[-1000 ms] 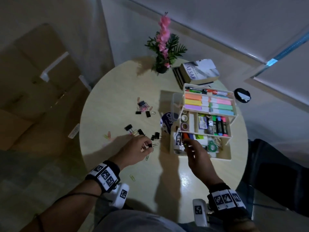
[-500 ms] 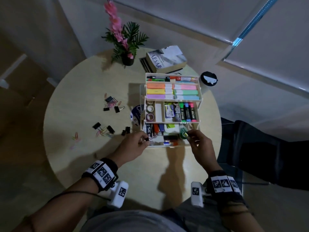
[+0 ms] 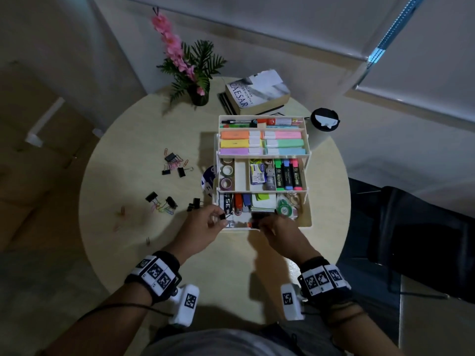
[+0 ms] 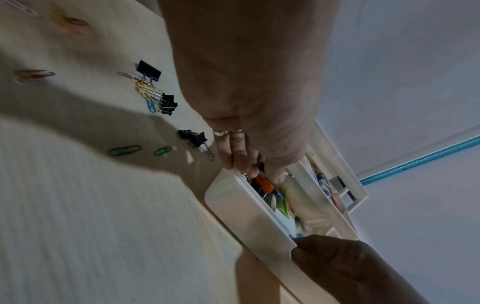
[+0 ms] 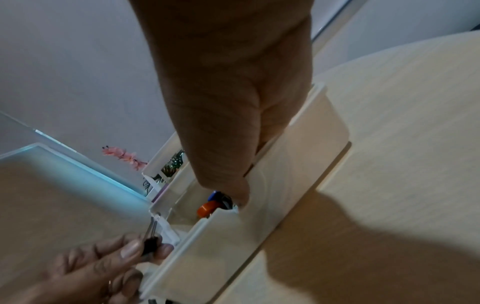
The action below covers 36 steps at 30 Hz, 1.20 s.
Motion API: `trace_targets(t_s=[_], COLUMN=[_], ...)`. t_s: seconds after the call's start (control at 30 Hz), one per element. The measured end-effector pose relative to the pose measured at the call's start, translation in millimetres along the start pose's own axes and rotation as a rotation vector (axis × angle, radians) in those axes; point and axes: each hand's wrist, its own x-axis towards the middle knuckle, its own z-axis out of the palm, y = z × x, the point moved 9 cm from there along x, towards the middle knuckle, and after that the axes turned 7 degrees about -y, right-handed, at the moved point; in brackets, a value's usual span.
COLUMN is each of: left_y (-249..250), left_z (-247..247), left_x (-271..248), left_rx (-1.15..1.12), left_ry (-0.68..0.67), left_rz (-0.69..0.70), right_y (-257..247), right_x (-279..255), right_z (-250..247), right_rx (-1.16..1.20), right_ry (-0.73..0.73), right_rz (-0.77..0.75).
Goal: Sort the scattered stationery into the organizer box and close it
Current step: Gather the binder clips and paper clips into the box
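Round table, pale wood grain, seen from above; its curved rim runs close to a corner of two walls at the back. L to R:

Far L of tabletop: loose paper clips near the L rim, bare wood around them. Next, two clusters of binder clips mixed w/ coloured paper clips, one cluster nearer the back, both well apart from the rim.

Left hand at the front L corner of the organizer box; thumb & forefinger pinch a small black binder clip, wire handles up in the right-wrist view, held over the box's front L edge; other fingers loosely curled.

Organizer box, white, stands open at table centre-R, three stepped tiers: top w/ pens & pastel highlighters, middle w/ tape rolls & markers, bottom w/ staplers, sticky notes, a green tape dispenser. Its front wall sits back from the near rim, w/ open wood between.

Right hand at the front wall, fingers reach down into the bottom tier; curled at the tips, but whether they hold anything, cannot tell.

Behind: potted plant w/ pink flowers, stack of books. R of box: black round lid at the table's back R rim. Dark chair just beside the R rim.
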Motion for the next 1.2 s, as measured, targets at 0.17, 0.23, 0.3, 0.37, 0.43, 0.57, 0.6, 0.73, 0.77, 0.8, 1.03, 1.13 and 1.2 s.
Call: trace_targets(t_s=[0.17,0.23,0.3,0.37,0.43,0.57,0.6,0.73,0.77,0.8,1.03,1.13,1.2], left_y=[40,61,80,99,113,115,113,113,111,107,29,-34,-78], left_z=[21,42,68,93,116,147,148,140,133,122,12,-38,-70], left_x=[1,10,24,39,53,69,70,55,48,41,-26,-50,-63], left_rx=[0.172,0.195,0.223,0.249,0.269,0.342,0.364,0.42,0.407,0.381,0.145,0.163,0.182], left_ry=[0.041,-0.015,-0.07,-0.093,-0.119,-0.203,-0.21,-0.221,-0.216,-0.197,0.108,0.22,0.287], left_rz=[0.105,0.164,0.214,0.242,0.251,0.205,0.197,0.241,0.255,0.273,0.31,0.183,0.068], right_y=[16,28,39,50,60,68,67,50,42,33,-75,-121,-149], right_x=[-24,-39,-55,-71,-82,-93,-93,-88,-84,-78,-13,19,42], right_z=[-18,-36,-57,-74,-81,-83,-82,-76,-74,-71,-24,9,31], right_rx=[0.12,0.165,0.157,0.148,0.148,0.158,0.152,0.127,0.123,0.116,0.048,-0.051,-0.118], right_ry=[0.098,0.166,0.261,0.33,0.33,0.279,0.268,0.247,0.245,0.237,0.022,-0.087,-0.145], right_rz=[0.008,0.037,0.055,0.071,0.088,0.116,0.115,0.073,0.052,0.029,-0.2,-0.276,-0.321])
